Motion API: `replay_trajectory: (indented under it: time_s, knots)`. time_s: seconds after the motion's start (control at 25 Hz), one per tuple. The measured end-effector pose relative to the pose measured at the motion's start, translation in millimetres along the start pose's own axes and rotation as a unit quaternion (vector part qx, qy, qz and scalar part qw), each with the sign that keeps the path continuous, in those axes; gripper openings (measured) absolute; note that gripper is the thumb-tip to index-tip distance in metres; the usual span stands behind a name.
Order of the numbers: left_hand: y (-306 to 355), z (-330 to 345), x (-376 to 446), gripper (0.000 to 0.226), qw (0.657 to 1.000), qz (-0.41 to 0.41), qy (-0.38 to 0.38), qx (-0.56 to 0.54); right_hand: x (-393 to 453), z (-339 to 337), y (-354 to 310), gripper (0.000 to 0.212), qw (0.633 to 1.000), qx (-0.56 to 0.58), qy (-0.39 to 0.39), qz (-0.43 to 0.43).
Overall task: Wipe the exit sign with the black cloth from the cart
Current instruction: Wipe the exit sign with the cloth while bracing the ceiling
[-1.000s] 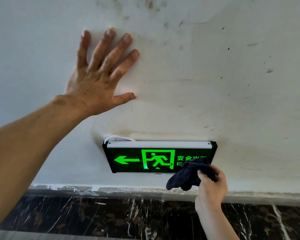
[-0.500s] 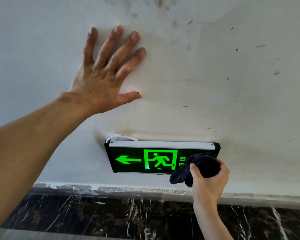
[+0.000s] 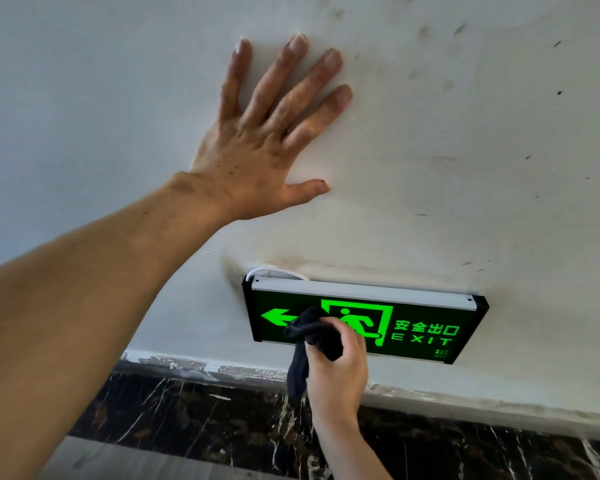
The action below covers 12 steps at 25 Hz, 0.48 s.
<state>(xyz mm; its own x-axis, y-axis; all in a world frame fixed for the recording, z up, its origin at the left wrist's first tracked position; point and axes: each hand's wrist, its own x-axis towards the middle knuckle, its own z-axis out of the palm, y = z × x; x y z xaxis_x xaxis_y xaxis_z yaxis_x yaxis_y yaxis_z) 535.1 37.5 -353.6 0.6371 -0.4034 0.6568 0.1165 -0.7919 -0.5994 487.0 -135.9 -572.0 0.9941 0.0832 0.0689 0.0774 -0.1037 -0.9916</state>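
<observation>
Exit sign [image 3: 426,327]: black-framed, lit green with arrow, running figure and "EXIT" lettering, mounted on the white wall [image 3: 465,168] at lower centre-right of the frame, a white cable [image 3: 274,271] at its top left corner. Black cloth [image 3: 312,336]: bunched in the closed right hand [image 3: 340,368], pressed against the sign's left part between arrow and figure, one tail hanging below the sign's lower edge. Left hand [image 3: 257,147]: open, fingers spread, flat on the wall at upper centre, well above the sign; dark marbled skirting [image 3: 187,414] along the bottom.
</observation>
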Motion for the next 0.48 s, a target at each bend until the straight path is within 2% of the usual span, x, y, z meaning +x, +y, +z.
replay_trajectory:
  time_s: [0.24,0.36,0.48]
  knots:
    - [2,-19,-2,0.091,0.998,-0.007,-0.057,-0.016,-23,-2,-39,0.041,0.982,0.159,-0.101,0.033]
    - [4,-35,-2,0.08,0.995,-0.012,-0.099,-0.011,-19,-29,-65,0.039,0.975,0.182,-0.127,0.01]
    - [21,-56,-8,0.07,0.994,-0.027,-0.085,-0.055,-11,-57,-87,0.033,0.97,0.177,-0.163,-0.024]
